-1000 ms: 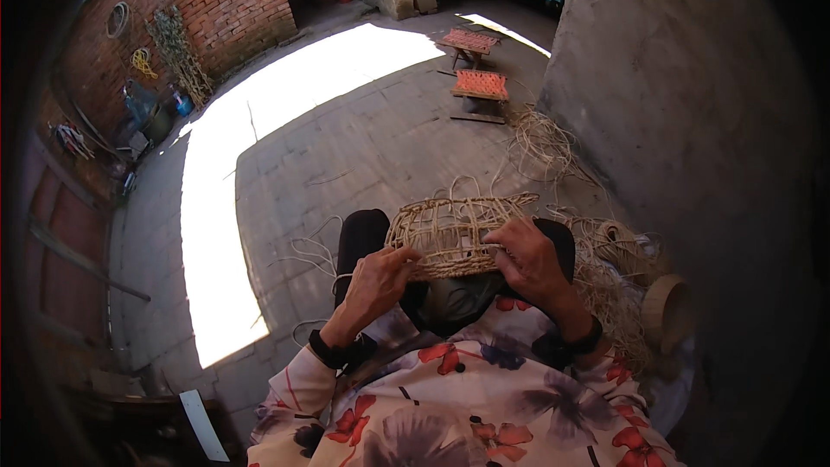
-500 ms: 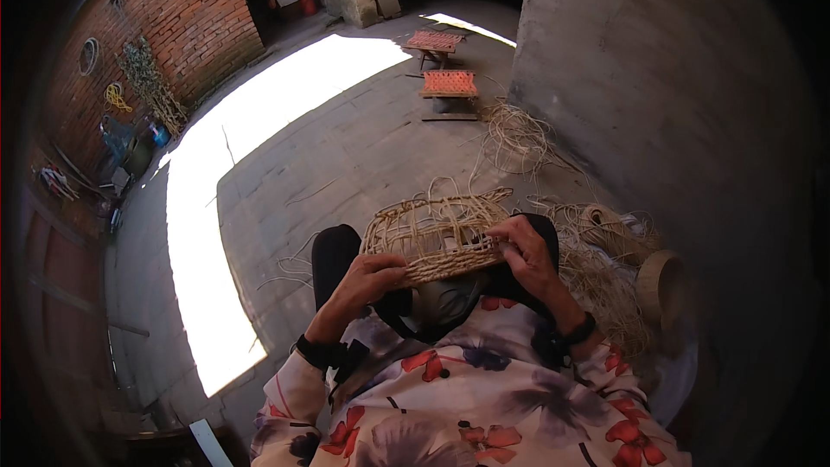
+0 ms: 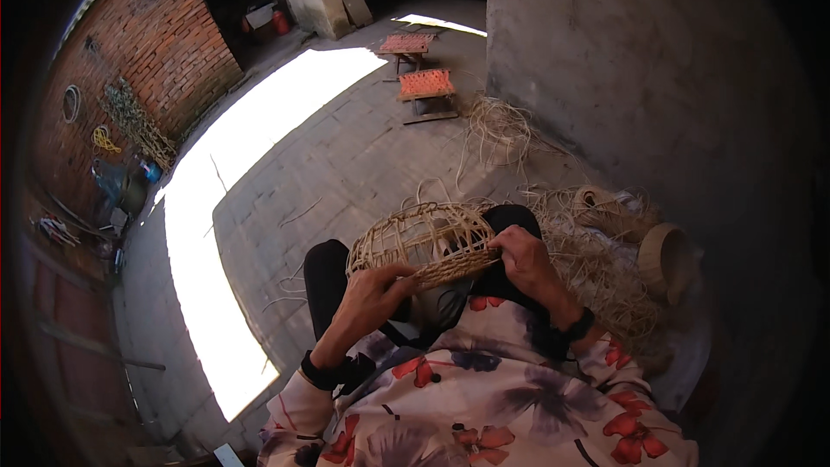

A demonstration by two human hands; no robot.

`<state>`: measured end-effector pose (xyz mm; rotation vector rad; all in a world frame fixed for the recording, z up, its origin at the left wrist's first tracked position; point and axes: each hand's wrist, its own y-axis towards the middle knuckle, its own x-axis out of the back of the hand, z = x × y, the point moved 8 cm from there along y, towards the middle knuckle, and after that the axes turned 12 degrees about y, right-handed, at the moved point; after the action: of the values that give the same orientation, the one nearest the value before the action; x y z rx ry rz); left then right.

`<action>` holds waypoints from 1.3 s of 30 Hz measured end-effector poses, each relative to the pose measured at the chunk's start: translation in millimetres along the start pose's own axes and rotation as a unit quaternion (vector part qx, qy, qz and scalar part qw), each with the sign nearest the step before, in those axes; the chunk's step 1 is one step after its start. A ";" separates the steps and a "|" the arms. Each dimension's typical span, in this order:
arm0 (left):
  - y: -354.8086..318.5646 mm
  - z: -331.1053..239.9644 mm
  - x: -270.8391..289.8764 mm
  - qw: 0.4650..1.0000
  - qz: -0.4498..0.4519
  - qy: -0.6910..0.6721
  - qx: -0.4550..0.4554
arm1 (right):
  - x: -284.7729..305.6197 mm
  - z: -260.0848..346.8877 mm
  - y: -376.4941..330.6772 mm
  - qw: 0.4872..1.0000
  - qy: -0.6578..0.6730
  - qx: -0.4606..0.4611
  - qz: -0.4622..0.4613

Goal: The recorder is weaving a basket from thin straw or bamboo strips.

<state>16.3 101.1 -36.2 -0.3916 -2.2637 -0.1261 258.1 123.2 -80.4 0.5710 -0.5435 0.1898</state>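
A partly woven straw-coloured basket [image 3: 424,238] rests across my knees, with an open lattice on its far side and a dense braided band along the near edge. My left hand [image 3: 378,292] grips the band at its left end, thumb and fingers closed on it. At the right end, my right hand [image 3: 521,258] pinches the rim between thumb and fingers. Loose strands stick out beyond the far side of the basket. The fingertips of both hands are partly hidden against the weave.
To my right lie a heap of loose cord [image 3: 596,268], a cord spool [image 3: 592,199] and a round woven basket [image 3: 664,264]. Tangled cord [image 3: 501,130] sits by the grey wall [image 3: 622,60]. Two low stools with red woven seats [image 3: 426,82] stand ahead. A brick wall [image 3: 164,43] rises at far left.
The view has shifted, so the background sits further left. The basket has tilted, its right end now higher, and my left hand has moved slightly inward along the band.
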 end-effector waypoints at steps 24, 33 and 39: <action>-33.4 -15.1 26.3 0.895 -0.002 -0.446 -0.007 | -93.4 123.6 51.9 0.875 0.418 -0.021 0.242; -17.6 25.1 19.8 0.856 -0.084 -0.507 0.051 | -54.8 79.6 44.7 0.922 0.378 -0.088 0.006; -14.1 34.5 11.2 0.989 -0.137 -0.059 -0.019 | -57.8 73.7 52.3 0.978 0.174 -0.118 -0.005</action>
<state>-19.9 97.9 -50.2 -0.1069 -2.4272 -0.2956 160.7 124.0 -35.2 0.2985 -0.2184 0.2060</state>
